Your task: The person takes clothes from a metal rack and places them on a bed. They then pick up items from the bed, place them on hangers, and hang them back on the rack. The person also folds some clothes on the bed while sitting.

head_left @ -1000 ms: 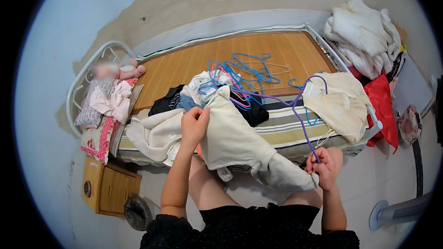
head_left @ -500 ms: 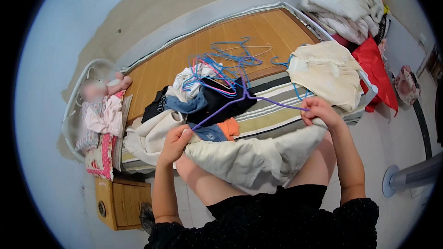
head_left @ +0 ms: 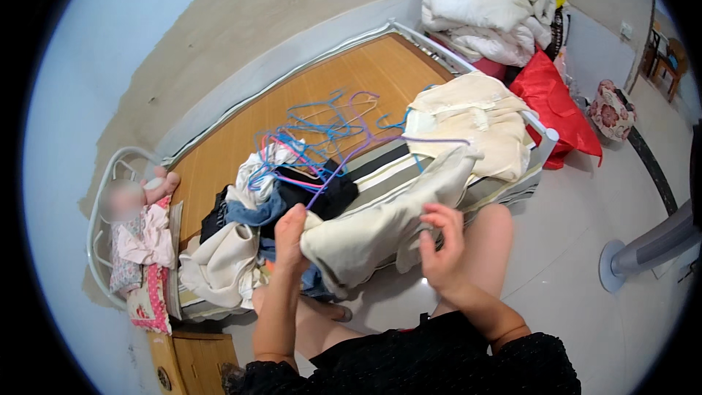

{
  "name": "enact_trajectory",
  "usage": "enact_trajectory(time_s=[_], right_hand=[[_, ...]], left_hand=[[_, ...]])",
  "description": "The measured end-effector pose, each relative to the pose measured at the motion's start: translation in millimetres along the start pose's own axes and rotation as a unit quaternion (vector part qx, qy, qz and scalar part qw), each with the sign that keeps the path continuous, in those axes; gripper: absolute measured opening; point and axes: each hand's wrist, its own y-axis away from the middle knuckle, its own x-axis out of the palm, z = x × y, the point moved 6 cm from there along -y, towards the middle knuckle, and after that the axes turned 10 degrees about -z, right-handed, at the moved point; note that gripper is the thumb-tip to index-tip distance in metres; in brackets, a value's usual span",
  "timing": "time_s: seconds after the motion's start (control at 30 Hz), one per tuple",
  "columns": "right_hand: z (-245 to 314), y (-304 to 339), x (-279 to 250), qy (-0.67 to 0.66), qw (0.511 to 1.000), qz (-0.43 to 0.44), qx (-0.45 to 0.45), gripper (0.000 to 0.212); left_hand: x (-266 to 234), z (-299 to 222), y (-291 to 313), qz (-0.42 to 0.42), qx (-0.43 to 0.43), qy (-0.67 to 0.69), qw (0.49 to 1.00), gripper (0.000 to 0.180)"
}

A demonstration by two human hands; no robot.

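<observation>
A purple clothes hanger is tilted up to the right in front of me, and an off-white garment hangs along its lower side. My left hand is closed around the hanger's left end and the garment's edge there. The garment's other corner sits at the hanger's right tip. My right hand is off the hanger, fingers curved and apart, just beside the garment's lower right part. Whether its fingertips touch the cloth, I cannot tell.
On the bed lie a heap of blue and pink hangers, a cream top and crumpled clothes. A doll rests at the left end. Beyond the bed's right end are a red bag and white quilts. A grey post stands at right.
My right hand has let go of the hanger's right end and moved down and left. The hanger has tilted, right end up, with the garment now reaching its right tip. The view has shifted right.
</observation>
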Motion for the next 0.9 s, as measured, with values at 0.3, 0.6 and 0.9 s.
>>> enact_trajectory(time_s=[0.3,0.6,0.9], right_hand=[[-5.7,-75.5,-22.2,0.064,0.995,-0.033,-0.075,0.034],[-140.5,-139.8,-8.5,0.22,0.971,-0.021,-0.088,0.041],[-274.9,-26.8,68.8,0.373,0.884,0.275,0.071,0.061]], left_hand=[[220.7,51.4,-34.6,0.165,-0.1,0.345,0.919,0.041],[326.8,144.3,-119.8,0.094,-0.143,0.392,0.904,0.047],[219.8,261.8,-183.2,0.047,-0.198,0.29,0.935,0.03]])
